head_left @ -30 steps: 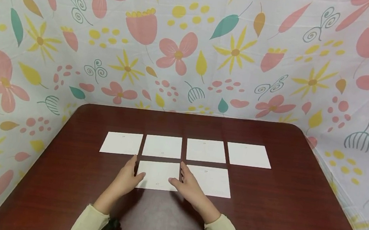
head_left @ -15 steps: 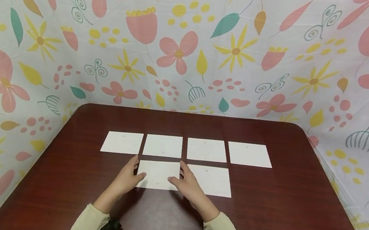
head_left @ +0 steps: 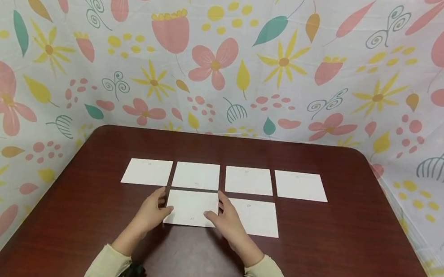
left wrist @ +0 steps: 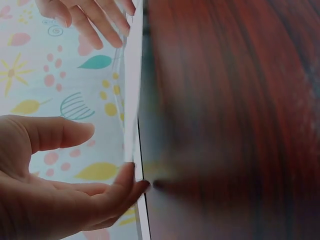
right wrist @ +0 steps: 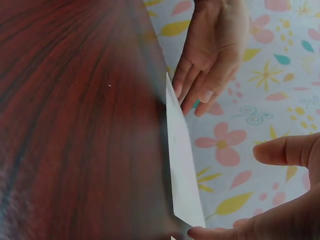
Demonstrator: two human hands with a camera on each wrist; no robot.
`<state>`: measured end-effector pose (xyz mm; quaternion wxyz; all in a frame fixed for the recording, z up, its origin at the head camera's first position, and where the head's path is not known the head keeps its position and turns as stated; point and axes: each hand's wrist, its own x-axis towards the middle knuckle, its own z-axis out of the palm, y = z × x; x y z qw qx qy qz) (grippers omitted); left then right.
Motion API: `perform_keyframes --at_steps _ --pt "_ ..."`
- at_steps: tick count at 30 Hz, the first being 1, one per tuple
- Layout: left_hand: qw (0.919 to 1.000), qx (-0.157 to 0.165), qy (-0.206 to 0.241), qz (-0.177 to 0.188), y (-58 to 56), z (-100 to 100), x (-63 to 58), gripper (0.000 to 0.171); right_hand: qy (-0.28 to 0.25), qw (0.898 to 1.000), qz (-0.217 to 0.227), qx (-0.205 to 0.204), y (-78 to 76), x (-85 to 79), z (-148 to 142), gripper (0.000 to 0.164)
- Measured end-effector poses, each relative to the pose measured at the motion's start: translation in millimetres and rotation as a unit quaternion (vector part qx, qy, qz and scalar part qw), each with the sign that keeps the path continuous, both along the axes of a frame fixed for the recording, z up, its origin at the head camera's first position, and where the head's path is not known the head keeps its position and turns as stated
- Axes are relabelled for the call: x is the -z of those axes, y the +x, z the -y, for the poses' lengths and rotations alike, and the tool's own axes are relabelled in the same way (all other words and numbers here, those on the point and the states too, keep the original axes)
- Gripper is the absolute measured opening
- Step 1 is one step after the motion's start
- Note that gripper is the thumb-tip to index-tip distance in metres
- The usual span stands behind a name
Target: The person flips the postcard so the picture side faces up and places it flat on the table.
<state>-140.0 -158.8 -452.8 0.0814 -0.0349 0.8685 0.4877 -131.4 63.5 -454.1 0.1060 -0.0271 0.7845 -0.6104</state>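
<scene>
In the head view, my left hand (head_left: 150, 212) and right hand (head_left: 230, 220) are at the two sides of a white paper card (head_left: 190, 206) in the near row. The card sits slightly above the tabletop, as the dark gap under it in the right wrist view suggests. My left fingertips (left wrist: 131, 180) touch one short edge and my right fingertips (right wrist: 200, 232) the other. Both thumbs are extended and apart from the card in the wrist views. Faint small writing marks its near edge. Just right of it lies another white card (head_left: 258, 219), partly behind my right hand.
Several white cards, among them a left one (head_left: 146, 172) and a right one (head_left: 300, 186), form a row farther back. The dark red-brown table (head_left: 335, 258) has a flower-patterned cloth (head_left: 209, 101) behind it and at its sides.
The card between my hands has risen a little off the table and shifted slightly away from me. Both hands have moved with it only slightly; the other cards stay in place.
</scene>
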Motion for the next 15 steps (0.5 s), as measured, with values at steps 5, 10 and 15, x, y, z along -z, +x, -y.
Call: perform_keyframes --at_steps 5,10,15 --pt "0.9992 -0.01 0.005 -0.039 -0.6 1.3 0.3 0.054 -0.013 0.999 -0.012 0.032 -3.7 0.7 -2.4 0.07" --pt "0.9972 -0.018 -0.006 -0.073 -2.1 1.9 0.5 0.043 -0.023 0.998 -0.012 0.061 -6.9 0.8 -5.9 0.065" --pt "0.9964 -0.025 -0.007 -0.081 -1.0 2.8 -1.5 0.041 -0.027 0.997 -0.011 0.074 -7.6 0.2 -9.5 0.055"
